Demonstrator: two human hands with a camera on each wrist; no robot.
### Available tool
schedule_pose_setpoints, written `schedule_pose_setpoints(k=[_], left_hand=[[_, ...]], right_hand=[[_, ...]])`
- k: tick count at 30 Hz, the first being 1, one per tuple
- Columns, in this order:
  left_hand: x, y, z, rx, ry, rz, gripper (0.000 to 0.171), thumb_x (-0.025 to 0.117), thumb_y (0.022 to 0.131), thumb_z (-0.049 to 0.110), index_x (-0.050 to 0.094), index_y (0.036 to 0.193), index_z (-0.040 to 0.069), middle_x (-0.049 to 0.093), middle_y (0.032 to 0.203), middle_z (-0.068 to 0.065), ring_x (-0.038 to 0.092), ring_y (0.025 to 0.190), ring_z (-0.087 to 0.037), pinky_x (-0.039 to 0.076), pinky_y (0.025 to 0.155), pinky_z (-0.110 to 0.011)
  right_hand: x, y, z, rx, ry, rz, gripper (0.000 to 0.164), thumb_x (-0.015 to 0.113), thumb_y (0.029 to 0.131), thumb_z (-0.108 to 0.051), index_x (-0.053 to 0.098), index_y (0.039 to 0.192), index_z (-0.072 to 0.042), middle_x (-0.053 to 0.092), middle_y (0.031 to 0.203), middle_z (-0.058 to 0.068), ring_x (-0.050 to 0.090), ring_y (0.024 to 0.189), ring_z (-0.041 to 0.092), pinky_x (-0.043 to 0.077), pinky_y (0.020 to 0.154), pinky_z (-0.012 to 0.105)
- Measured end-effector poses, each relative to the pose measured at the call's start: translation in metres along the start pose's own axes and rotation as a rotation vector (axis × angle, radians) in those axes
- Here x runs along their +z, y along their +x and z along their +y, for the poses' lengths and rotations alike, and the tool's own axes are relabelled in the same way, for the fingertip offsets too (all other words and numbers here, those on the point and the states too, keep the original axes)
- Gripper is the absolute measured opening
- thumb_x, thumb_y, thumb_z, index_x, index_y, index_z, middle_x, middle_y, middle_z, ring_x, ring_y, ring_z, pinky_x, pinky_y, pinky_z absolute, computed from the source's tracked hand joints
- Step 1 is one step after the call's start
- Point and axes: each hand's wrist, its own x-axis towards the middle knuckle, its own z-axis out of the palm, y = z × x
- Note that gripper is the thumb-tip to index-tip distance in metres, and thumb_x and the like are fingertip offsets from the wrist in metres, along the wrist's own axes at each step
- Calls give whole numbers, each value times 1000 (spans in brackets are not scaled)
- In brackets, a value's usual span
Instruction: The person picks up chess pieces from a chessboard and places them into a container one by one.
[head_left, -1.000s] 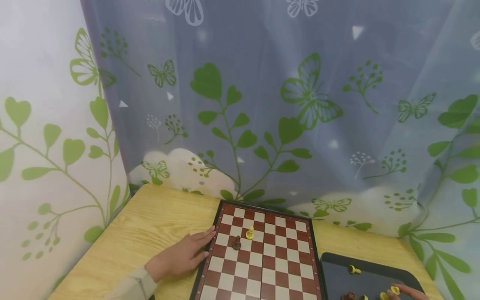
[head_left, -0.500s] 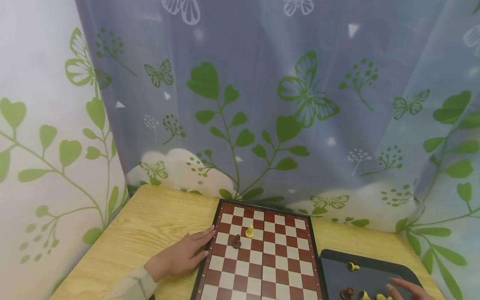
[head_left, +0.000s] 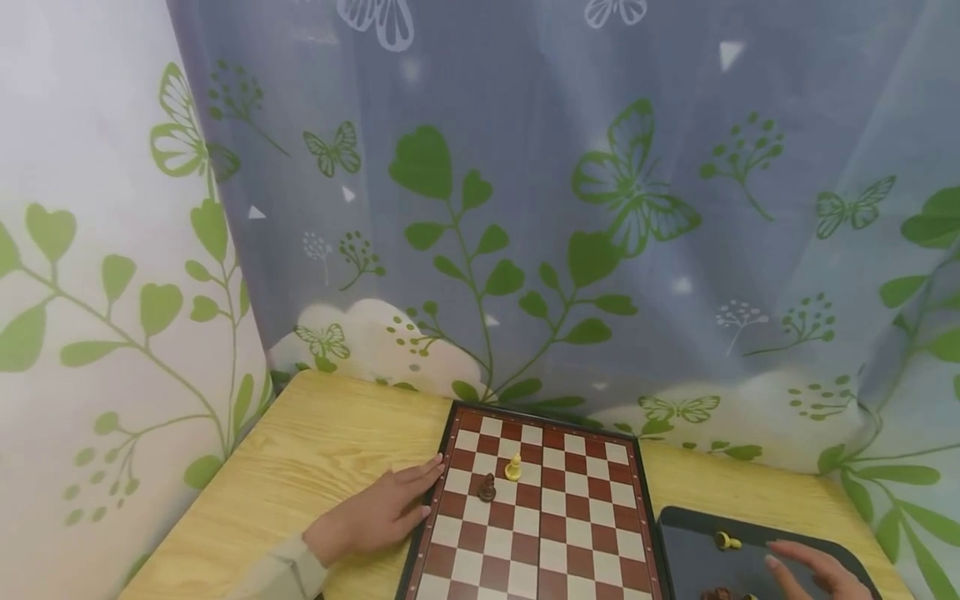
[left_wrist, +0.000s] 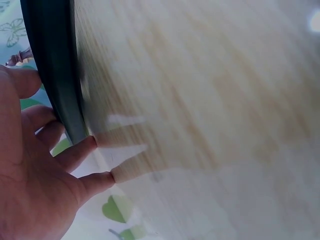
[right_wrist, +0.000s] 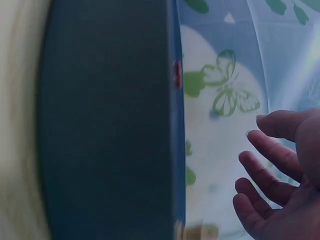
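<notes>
My left hand (head_left: pixel 378 512) touches the left edge of a brown-and-cream chessboard (head_left: pixel 553 527), fingers spread. In the left wrist view, the fingers of my left hand (left_wrist: pixel 37 172) lie along the board's dark side (left_wrist: pixel 59 65). A yellow chess piece (head_left: pixel 513 468) and a dark brown chess piece (head_left: pixel 487 488) stand upright on the board, close together. My right hand (head_left: pixel 823 573) hovers over a dark tray (head_left: pixel 675 523), holding nothing. The right wrist view shows the right hand (right_wrist: pixel 280 172) with loosely spread fingers. Near its fingertips, a yellow chess piece (head_left: pixel 727 541) lies on its side in the tray.
A brown chess piece (head_left: pixel 717 594) lies lower in the tray, partly cut off by the frame. The tray stands against the board's right side on a wooden table (head_left: pixel 330 433). A curtain (head_left: pixel 540 250) with leaves and butterflies hangs behind the table.
My right hand pinched a yellow chess piece a second ago, then let it go in the tray. It now hovers with parted fingers. My left hand stays at the board's edge.
</notes>
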Motion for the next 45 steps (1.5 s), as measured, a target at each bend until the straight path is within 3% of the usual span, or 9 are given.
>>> schedule_pose_setpoints(k=[4, 7, 11, 15, 18, 25, 28, 35, 45], left_hand=[[-1, -1, 1, 4, 27, 13, 59, 41, 110, 34, 31, 159, 2, 26, 167, -13, 33, 149, -39, 30, 111, -75], [0, 0, 1, 12, 26, 13, 59, 40, 110, 34, 31, 159, 2, 26, 167, -13, 33, 149, -39, 30, 111, -75], [2, 0, 1, 11, 18, 9, 58, 40, 110, 33, 32, 158, 1, 25, 167, -14, 34, 149, -40, 30, 109, -76], [3, -2, 0, 10, 28, 18, 58, 41, 110, 33, 33, 158, 1, 27, 167, -14, 35, 148, -40, 31, 108, -76], [3, -3, -1, 7, 36, 18, 58, 41, 110, 33, 33, 158, 1, 27, 167, -14, 36, 148, -39, 32, 108, -76], [7, 0, -1, 15, 31, 24, 58, 40, 110, 34, 32, 158, 2, 26, 168, -12, 36, 148, -37, 33, 109, -75], [7, 0, -3, 2, 50, 24, 58, 40, 110, 34, 32, 159, 3, 25, 168, -10, 36, 148, -36, 33, 109, -74], [6, 0, -3, -14, 65, 15, 59, 40, 110, 36, 32, 159, 4, 25, 168, -10, 36, 148, -37, 33, 111, -72], [3, -1, -3, -19, 55, 9, 58, 40, 110, 35, 32, 159, 4, 24, 168, -10, 35, 149, -37, 32, 111, -72]], right_hand=[[4, -8, -21, -17, -18, -58, 61, 61, 99, -48, 64, 133, 3, 52, 143, 34, 49, 126, 56, 48, 94, 66], [7, -15, -37, -75, -28, -120, 55, 62, 100, -42, 63, 134, 2, 53, 142, 34, 48, 127, 56, 47, 95, 67], [18, -24, -58, -197, -8, -144, 43, 64, 101, -29, 65, 131, 2, 55, 137, 34, 53, 121, 54, 49, 94, 66], [38, -36, -75, -395, -6, -105, 29, 70, 97, -19, 72, 121, -2, 65, 126, 27, 60, 112, 48, 53, 89, 60], [51, -43, -89, -496, 3, -119, 26, 73, 94, -15, 74, 118, -5, 67, 124, 23, 60, 113, 49, 52, 90, 62], [67, -50, -130, -417, 12, -337, 34, 68, 98, -21, 67, 130, -9, 57, 139, 20, 44, 133, 50, 34, 109, 70], [76, -50, -149, -427, 42, -398, 34, 69, 97, -21, 67, 129, -12, 58, 140, 17, 44, 134, 48, 41, 106, 65], [98, -44, -179, -599, 81, -507, 35, 72, 95, -27, 68, 127, -12, 62, 135, 12, 48, 130, 46, 48, 96, 62], [137, -42, -225, -685, 93, -635, 51, 69, 98, -27, 57, 142, -5, 57, 143, 17, 47, 134, 45, 44, 103, 65]])
